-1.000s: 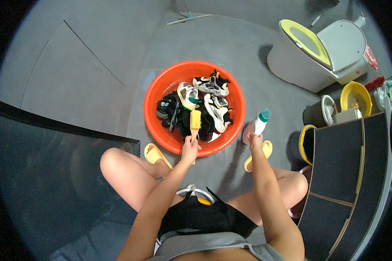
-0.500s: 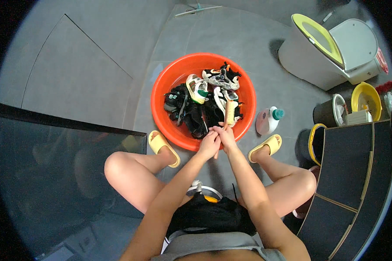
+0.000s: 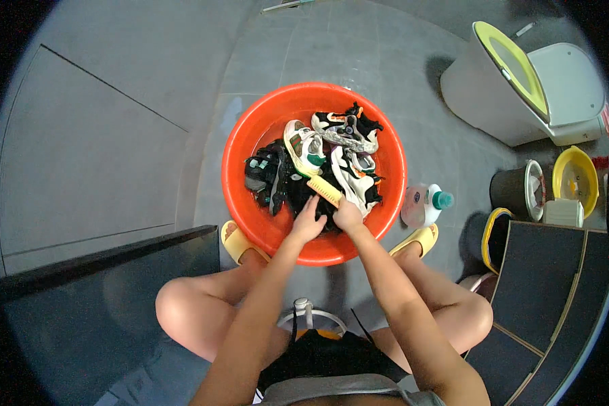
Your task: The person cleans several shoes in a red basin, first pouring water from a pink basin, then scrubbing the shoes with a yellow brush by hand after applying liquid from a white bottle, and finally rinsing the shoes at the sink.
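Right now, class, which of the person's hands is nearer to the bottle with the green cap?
Right. The right hand is in the orange basin, on the side toward the bottle. The left hand is beside it, farther away.

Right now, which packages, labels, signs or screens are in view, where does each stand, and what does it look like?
Detergent bottle: on the floor just right of the orange basin, beside the right yellow slipper; rounded, pale translucent body with a pinkish label and a teal cap.
Small box-like container: far right on the floor, below the yellow bowl; pale and squarish; too small to tell more.
No signs or screens.
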The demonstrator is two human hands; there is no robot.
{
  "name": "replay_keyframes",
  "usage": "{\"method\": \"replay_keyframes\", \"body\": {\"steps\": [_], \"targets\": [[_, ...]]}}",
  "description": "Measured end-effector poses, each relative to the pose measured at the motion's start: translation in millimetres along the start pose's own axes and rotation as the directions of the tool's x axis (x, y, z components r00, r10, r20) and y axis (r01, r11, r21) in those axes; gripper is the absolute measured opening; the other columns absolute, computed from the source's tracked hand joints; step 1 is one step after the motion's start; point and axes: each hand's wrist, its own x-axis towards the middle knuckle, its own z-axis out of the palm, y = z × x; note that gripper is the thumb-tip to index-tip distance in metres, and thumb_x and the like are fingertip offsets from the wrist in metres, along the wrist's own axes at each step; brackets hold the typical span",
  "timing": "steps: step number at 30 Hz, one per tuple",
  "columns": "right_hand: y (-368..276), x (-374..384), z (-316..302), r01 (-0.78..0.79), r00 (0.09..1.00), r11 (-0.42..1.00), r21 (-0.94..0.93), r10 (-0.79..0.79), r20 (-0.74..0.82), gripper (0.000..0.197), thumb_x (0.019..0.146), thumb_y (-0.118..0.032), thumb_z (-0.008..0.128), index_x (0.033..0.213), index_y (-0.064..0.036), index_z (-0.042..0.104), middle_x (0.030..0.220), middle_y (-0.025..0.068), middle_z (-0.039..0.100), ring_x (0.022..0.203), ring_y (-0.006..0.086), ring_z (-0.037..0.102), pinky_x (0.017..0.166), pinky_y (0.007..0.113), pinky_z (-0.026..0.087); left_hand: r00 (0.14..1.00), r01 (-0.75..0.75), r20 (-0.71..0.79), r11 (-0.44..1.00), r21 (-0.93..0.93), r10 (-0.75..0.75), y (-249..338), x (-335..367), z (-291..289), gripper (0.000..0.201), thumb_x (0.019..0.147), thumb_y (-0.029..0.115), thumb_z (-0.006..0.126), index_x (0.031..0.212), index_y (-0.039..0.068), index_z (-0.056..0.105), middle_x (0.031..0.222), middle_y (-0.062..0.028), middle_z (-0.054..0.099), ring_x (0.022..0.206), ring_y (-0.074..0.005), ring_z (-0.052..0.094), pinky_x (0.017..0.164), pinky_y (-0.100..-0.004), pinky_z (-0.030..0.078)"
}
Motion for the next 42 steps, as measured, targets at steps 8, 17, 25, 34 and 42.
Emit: {"method": "replay_keyframes", "body": {"steps": [8,17,25,34,42], "targets": [[37.6,48.4,6.0,-0.269,0.963,0.930,0.252,0.253,0.093,0.033,0.065,-0.008,0.048,0.096,-0.0002,0.055,0.089,0.0229,0.057,0.087,0.0332,0.055,0.078,0.038,0.043,0.972,0.162,0.171,0.987,0.008,-0.161,-7.9,33.0,7.0,0.058,0.072,0.019,0.052,0.123,0.013,0.024,0.107,-0.0227,0.049,0.094,-0.0383,0.049,0.082,-0.0414,0.039],[13.3,10.4,-24.8,-0.193,0.981,0.979,0.067,0.191,0.045,0.040,0.067,-0.030,0.062,0.096,-0.0033,0.055,0.088,0.0208,0.058,0.085,0.0324,0.056,0.075,0.038,0.043,0.982,0.187,0.047,0.961,-0.202,-0.181,-37.0,22.8,-15.5,0.064,0.060,0.004,0.066,0.116,0.005,0.035,0.106,-0.0184,0.050,0.089,-0.0275,0.053,0.072,-0.0342,0.046],[34.2,-22.4,-46.1,-0.068,0.951,0.978,0.196,0.123,-0.283,0.036,0.071,-0.026,0.056,0.097,-0.0012,0.053,0.092,0.0205,0.055,0.086,0.0339,0.054,0.073,0.040,0.043,0.949,0.196,-0.199,0.950,-0.242,-0.246,-12.4,-4.3,-34.6,0.040,0.066,0.001,0.059,0.105,0.000,0.050,0.093,-0.0103,0.058,0.075,-0.0158,0.056,0.071,-0.0273,0.045],[-22.4,-71.2,-16.1,0.050,0.982,0.923,0.383,0.024,-0.186,0.053,0.063,-0.046,0.063,0.086,0.0010,0.057,0.077,0.0211,0.059,0.077,0.0336,0.057,0.068,0.040,0.045,0.940,0.142,-0.298,0.985,-0.094,-0.164,15.3,-31.6,-35.2,0.040,0.065,0.001,0.057,0.105,0.001,0.054,0.093,-0.0109,0.060,0.077,-0.0144,0.058,0.073,-0.0252,0.045],[8.2,-43.1,4.1,-0.142,0.943,0.882,0.450,0.259,-0.210,0.021,0.065,-0.019,0.055,0.077,-0.0016,0.059,0.075,0.0192,0.058,0.077,0.0336,0.056,0.070,0.041,0.044,0.960,-0.066,-0.277,0.946,-0.316,-0.025,5.8,-32.5,-28.0,0.029,0.069,0.003,0.056,0.098,0.004,0.059,0.081,-0.0096,0.062,0.066,-0.0118,0.057,0.065,-0.0229,0.046]]}}
